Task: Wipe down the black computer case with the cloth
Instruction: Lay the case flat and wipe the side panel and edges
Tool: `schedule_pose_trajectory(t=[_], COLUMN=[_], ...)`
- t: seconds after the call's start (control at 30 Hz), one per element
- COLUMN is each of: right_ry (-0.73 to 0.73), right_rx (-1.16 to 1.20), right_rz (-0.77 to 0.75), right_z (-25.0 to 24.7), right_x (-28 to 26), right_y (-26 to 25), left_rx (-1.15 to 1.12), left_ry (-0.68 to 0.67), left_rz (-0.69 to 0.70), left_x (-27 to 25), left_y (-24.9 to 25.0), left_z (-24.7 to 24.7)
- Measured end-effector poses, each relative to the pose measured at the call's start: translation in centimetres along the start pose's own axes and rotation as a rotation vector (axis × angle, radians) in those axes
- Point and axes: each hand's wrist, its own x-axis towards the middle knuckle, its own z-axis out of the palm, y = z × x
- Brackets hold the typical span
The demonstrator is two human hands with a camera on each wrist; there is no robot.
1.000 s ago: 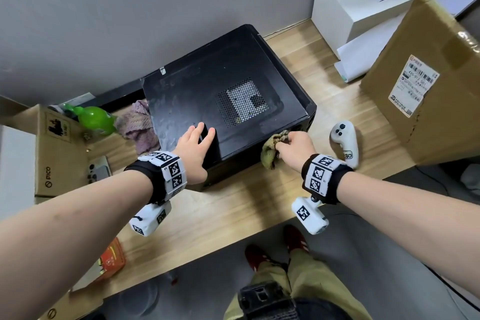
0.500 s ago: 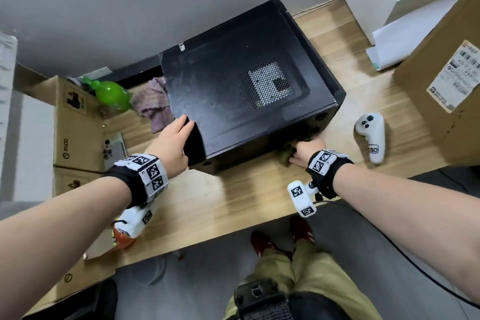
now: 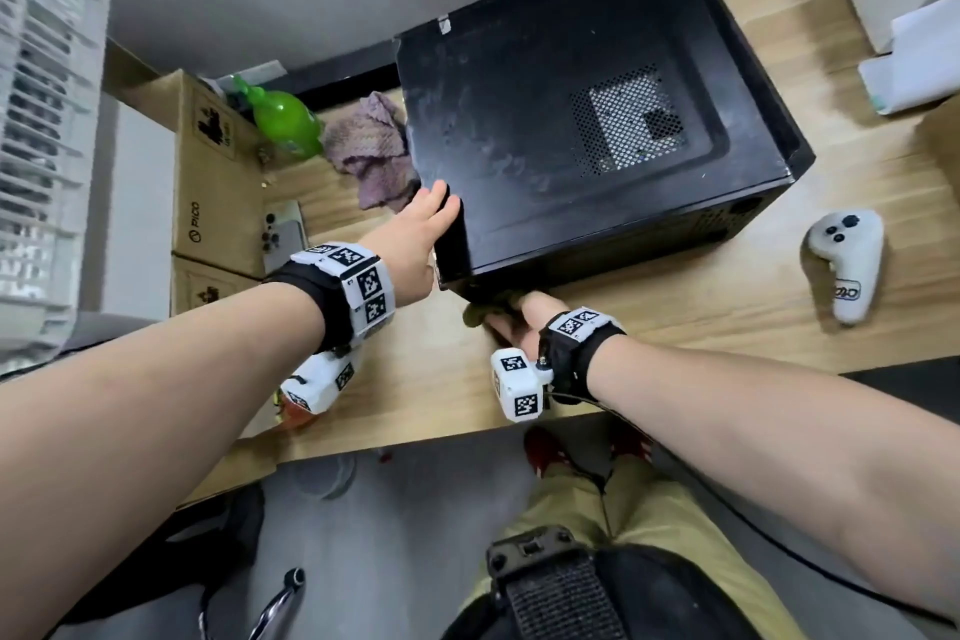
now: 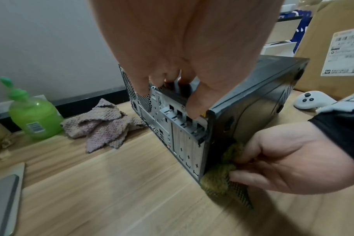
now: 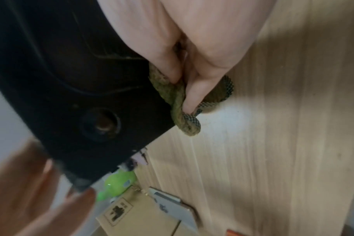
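The black computer case [image 3: 571,120] lies on its side on the wooden desk [image 3: 675,317]. My left hand [image 3: 436,211] is at its near left corner. In the left wrist view its fingers [image 4: 162,83] curl over the top edge of the metal rear panel while the thumb presses at the corner. My right hand [image 3: 511,322] grips an olive-green cloth [image 3: 480,311] and presses it low against the case's near side, close to that corner. The right wrist view shows the cloth [image 5: 178,102] bunched between fingers and the black panel [image 5: 71,79].
A green bottle [image 3: 283,122] and a crumpled pinkish cloth [image 3: 371,146] lie left of the case. Cardboard boxes [image 3: 218,182] and a phone [image 3: 283,237] stand at the far left. A white controller [image 3: 847,260] lies to the right, and a large cardboard box [image 4: 333,39] beyond it.
My right hand has slid the cloth leftward along the case's near side, from its right end to the left corner. My left hand has shifted from the top to the left edge.
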Motion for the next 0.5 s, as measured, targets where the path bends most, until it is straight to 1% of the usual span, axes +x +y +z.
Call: schedule_pose_trajectory(t=[0.1,0.17,0.23,0.3,0.33,0.43,0.47,0.5], right_ry=[0.036,0.014,0.058,0.125,0.148,0.105,0.093,0.084], right_rx=[0.238,0.306,0.236,0.050,0.010,0.068,0.136,0.252], right_rz=[-0.031,-0.004,-0.035,-0.050,-0.050,-0.035,-0.020,-0.001], right_z=[0.1,-0.1,-0.5,-0.6,-0.6,-0.6,-0.4,-0.4], right_x=[-0.9,-1.0,-0.5,-0.1,-0.1,-0.3,-0.6,-0.8], right_y=[-0.8,-1.1,-1.1,-1.1,-1.1,-0.9,-0.8,-0.7], left_rx=[-0.010,-0.029,-0.042,-0.049,-0.052,-0.055,-0.059,-0.063], left_ry=[-0.003,-0.008,-0.010,-0.023,-0.027,-0.025,-0.019,-0.011], left_rz=[0.003,-0.015,-0.025,-0.021,-0.019,-0.019,-0.017,-0.018], left_x=[0.0,-0.1,-0.1,-0.1,-0.1,0.0,0.0,0.0], left_y=[0.1,0.1,0.1,0.0,0.1,0.2,0.2,0.3], left_z=[0.2,0.2,0.2,0.3,0.3,0.4,0.4,0.5])
